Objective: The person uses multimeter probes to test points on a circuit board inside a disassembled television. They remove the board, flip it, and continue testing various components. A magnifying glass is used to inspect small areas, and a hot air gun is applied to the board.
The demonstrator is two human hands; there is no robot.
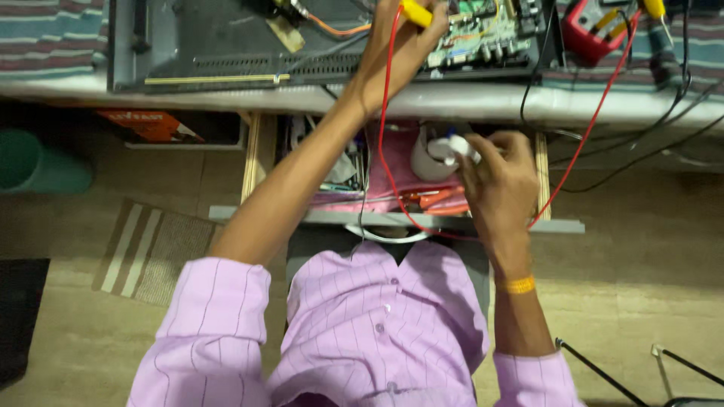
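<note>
My left hand (396,53) reaches up onto the workbench and grips a yellow-handled test probe (416,13) with a red lead, held beside a green circuit board (471,34) inside an opened dark chassis (204,45). My right hand (501,177) hovers over an open drawer (260,162) and holds a small white object (456,147) at its fingertips. A red multimeter (596,30) lies on the bench at the upper right, with a second yellow probe (654,9) near it.
Red and black leads (584,132) hang from the bench edge across the drawer. The drawer holds tools, an orange-handled item (437,200) and a white round container (426,162). An orange box (151,124) sits under the bench, a striped mat (154,249) lies on the floor.
</note>
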